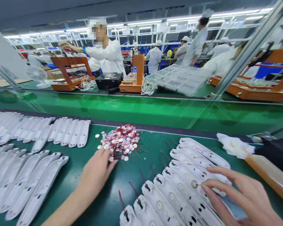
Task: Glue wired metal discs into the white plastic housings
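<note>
My left hand (96,171) is at the near edge of a pile of small round piezo discs (122,138) with red wires, its fingers and thumb closing around a disc there. My right hand (240,191) pinches a wired piezo disc (194,183) between thumb and forefinger, over a row of long white plastic shells (165,185). The other fingers of that hand are stretched out. Several shells have a round disc inside, and red wires stick out from their narrow ends. Whether the pinched disc touches the shell below, I cannot tell.
More white shells (49,185) lie in rows at the left of the green table (103,201). A crumpled white cloth (235,146) and a brown cardboard piece (271,175) lie right. Beyond the green barrier (141,108) are orange fixtures (138,73) and people in white.
</note>
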A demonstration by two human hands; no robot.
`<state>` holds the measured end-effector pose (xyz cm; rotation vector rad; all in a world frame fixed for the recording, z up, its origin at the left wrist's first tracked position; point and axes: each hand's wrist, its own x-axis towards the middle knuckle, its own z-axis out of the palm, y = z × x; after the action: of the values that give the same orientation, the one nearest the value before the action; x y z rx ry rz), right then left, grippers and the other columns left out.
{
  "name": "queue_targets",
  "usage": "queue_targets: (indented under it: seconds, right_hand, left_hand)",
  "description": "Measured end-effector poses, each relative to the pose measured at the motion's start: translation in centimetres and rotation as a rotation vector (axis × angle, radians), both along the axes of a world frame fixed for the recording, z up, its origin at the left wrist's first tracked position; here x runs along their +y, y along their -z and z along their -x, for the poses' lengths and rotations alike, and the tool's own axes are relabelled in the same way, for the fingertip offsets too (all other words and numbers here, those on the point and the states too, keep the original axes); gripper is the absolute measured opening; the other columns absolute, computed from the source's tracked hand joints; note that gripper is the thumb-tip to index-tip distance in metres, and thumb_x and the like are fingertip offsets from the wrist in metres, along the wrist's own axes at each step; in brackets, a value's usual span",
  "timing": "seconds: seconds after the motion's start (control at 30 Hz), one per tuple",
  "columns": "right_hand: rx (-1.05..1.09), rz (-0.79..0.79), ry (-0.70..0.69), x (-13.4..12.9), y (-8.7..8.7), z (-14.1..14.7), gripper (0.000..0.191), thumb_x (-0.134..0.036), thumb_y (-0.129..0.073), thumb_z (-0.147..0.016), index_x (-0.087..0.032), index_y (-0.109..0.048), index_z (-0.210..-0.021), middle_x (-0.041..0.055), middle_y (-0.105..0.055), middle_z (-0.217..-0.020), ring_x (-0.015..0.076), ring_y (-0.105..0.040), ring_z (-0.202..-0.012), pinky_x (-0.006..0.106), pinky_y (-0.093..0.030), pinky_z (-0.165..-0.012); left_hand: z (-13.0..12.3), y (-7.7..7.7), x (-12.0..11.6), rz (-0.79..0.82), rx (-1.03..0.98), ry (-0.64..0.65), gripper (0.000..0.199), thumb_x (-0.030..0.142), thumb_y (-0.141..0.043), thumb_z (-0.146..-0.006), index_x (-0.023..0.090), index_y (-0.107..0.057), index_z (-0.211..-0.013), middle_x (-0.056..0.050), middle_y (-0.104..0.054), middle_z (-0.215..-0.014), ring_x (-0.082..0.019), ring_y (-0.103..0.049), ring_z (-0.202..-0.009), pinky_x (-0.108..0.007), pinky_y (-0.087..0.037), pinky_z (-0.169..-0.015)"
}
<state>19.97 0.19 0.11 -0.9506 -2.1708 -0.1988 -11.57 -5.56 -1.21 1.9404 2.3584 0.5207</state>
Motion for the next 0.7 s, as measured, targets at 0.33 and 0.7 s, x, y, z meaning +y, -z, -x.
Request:
queue_targets:
  seconds: [0.33,0.7]
  right_hand:
    - [-0.079,0.152,0.327,0.4,2.8,0.4,0.022,-0.028,-0.045,-0.084,-0.023,-0.058,-0.066,0.0067,-0.056,-0.110,0.0297,-0.041,-0.106,0.044,-0.033,-0.075]
    - [-0.123,0.151,0.339,0.8,3.3,1.2,0.022,-0.022,-0.045,-0.083,-0.022,-0.058,-0.065,0.0063,-0.054,-0.113,0.0295,-0.040,-0.110,0.046,-0.032,-0.080]
  left_hand:
    - [3.8,2.6,0.7,-0.051,-0.239,0.024,0.030,0.045,-0.042,-0.083,0.021,-0.049,-0.099,-0.002,-0.061,-0.076,-0.017,-0.058,-0.066,-0.027,-0.047,-0.063]
    - [4.3,-1.6,0.5,-0.186,-0.033,0.036,0.026,0.040,-0.042,-0.081,0.024,-0.061,-0.082,0.000,-0.063,-0.082,-0.012,-0.060,-0.058,-0.021,-0.045,-0.056]
